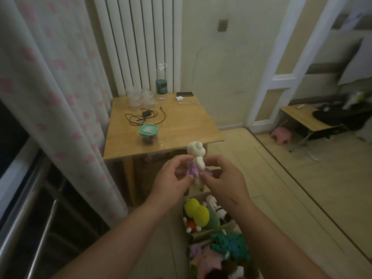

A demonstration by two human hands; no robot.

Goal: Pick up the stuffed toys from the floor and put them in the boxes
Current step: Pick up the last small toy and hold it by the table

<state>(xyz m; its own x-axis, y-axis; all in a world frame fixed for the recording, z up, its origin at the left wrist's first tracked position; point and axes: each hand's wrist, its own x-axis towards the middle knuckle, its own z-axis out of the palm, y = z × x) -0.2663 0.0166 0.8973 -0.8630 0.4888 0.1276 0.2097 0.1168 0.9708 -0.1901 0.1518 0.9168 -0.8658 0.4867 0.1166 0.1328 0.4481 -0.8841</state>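
Observation:
A small white stuffed toy [196, 156] in a purple dress is held upright in mid-air, above the boxes. My left hand [171, 178] pinches its dress from the left, and my right hand [223, 178] pinches it from the right. Below my hands stands a cardboard box [226, 225] holding a yellow plush [196, 211], a green one and white ones. A nearer box at the bottom edge holds a teal knitted toy [231, 245] and a pink plush [207, 260]; its walls are mostly hidden by the toys.
A wooden table [181, 125] stands just behind the toy, carrying a lidded jar [148, 133], a black cable, plastic cups and a bottle. A curtain and a metal rail are at the left. Tiled floor stretches right toward a low desk [302, 117] and a pink stool [280, 134].

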